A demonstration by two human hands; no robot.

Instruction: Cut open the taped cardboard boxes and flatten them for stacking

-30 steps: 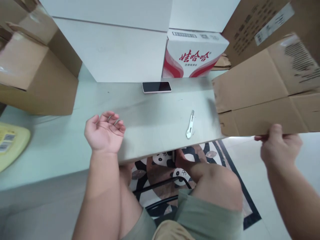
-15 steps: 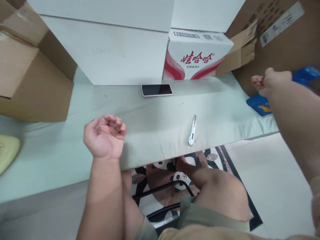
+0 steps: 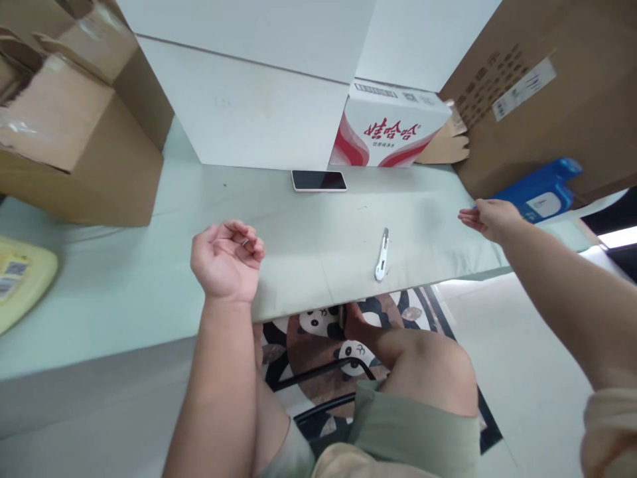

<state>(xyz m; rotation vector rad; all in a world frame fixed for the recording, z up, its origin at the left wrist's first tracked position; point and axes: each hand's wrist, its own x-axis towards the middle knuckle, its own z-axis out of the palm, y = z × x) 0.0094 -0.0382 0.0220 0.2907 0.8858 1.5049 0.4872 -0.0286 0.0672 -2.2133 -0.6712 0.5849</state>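
My left hand [image 3: 226,262] rests palm up on the pale green table [image 3: 124,292], its fingers curled in over a small metal piece that I cannot name. My right hand [image 3: 490,218] hovers over the table's right end with fingers stretched out and nothing in it, just left of a blue package [image 3: 540,196]. A white utility knife [image 3: 381,254] lies near the front edge between my hands, closer to the right one. A phone [image 3: 319,180] lies face up further back.
A large white box [image 3: 259,113] and a red-and-white carton [image 3: 393,129] stand at the back. Cardboard boxes crowd the left [image 3: 74,153] and right [image 3: 537,86] sides. A yellow object [image 3: 20,282] sits at the far left. My knees are below the table edge.
A second ago my right hand held a flattened cardboard sheet; it no longer holds it. That hand swung away to the right and has come back low over the table. My left hand curled its fingers tighter.
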